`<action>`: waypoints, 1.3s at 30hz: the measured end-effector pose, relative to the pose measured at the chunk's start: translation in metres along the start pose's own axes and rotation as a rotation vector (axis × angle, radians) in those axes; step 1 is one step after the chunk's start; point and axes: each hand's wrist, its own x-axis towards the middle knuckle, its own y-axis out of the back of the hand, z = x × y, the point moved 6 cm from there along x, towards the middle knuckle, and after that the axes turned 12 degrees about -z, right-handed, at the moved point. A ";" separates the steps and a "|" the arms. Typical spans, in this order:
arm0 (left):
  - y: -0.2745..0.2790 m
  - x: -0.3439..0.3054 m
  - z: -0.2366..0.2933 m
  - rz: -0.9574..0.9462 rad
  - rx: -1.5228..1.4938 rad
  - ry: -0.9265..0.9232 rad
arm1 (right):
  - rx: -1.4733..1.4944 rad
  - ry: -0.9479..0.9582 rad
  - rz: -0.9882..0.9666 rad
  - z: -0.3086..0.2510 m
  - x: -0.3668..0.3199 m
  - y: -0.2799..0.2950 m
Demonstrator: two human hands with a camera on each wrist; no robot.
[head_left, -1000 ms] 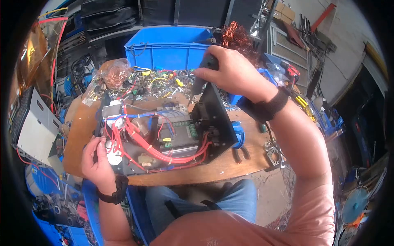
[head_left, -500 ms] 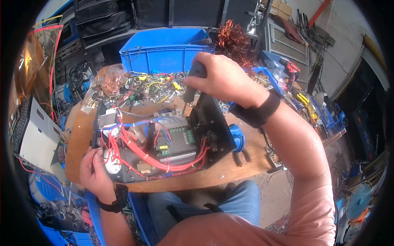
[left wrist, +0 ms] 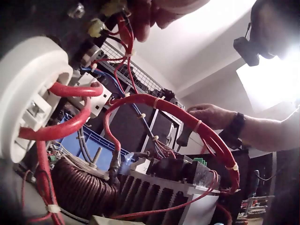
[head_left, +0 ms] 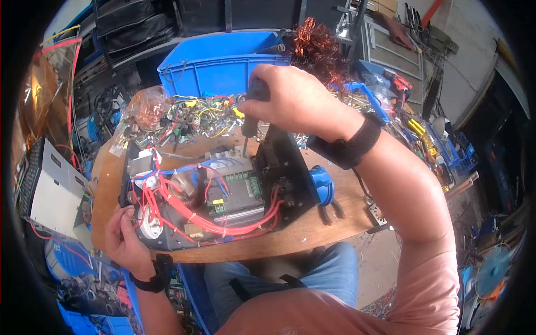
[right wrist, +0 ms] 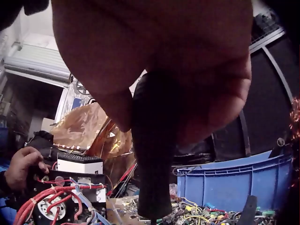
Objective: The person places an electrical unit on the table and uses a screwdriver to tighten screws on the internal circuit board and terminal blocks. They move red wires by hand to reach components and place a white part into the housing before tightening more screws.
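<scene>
A black-handled screwdriver (head_left: 250, 124) stands upright in the grip of my right hand (head_left: 298, 100), its shaft reaching the far edge of the circuit board (head_left: 237, 192) inside an opened black metal housing (head_left: 304, 190). In the right wrist view the dark handle (right wrist: 152, 150) fills the middle, with fingers curled round it. My left hand (head_left: 127, 243) holds the housing's left edge with bent fingers, beside a white round part (head_left: 151, 224) and thick red wires (head_left: 195, 219). The left wrist view shows a copper coil (left wrist: 84, 187) and a finned metal block (left wrist: 154, 197).
Behind the housing lie mixed scraps (head_left: 212, 114) and a large blue bin (head_left: 212, 70), with copper wire (head_left: 315, 50) to its right. Pliers (head_left: 332, 213) and a blue round part (head_left: 322, 185) sit by the housing's right side. A white box (head_left: 56, 187) stands at the left.
The right hand and screwdriver appear further left in the head view, as the view shifts somewhat. The left hand remains at the housing's left edge.
</scene>
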 end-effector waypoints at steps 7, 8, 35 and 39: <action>0.002 0.001 -0.002 -0.013 0.003 -0.040 | -0.036 0.021 0.007 0.000 0.003 0.000; 0.002 0.000 -0.002 -0.011 -0.011 -0.037 | -0.037 0.028 0.009 -0.001 0.003 0.000; -0.001 0.003 0.005 0.034 0.009 0.010 | -0.212 -0.198 -0.312 -0.043 0.041 -0.013; -0.003 0.001 0.014 0.020 0.112 0.017 | -0.166 -0.125 -0.229 -0.040 0.037 -0.013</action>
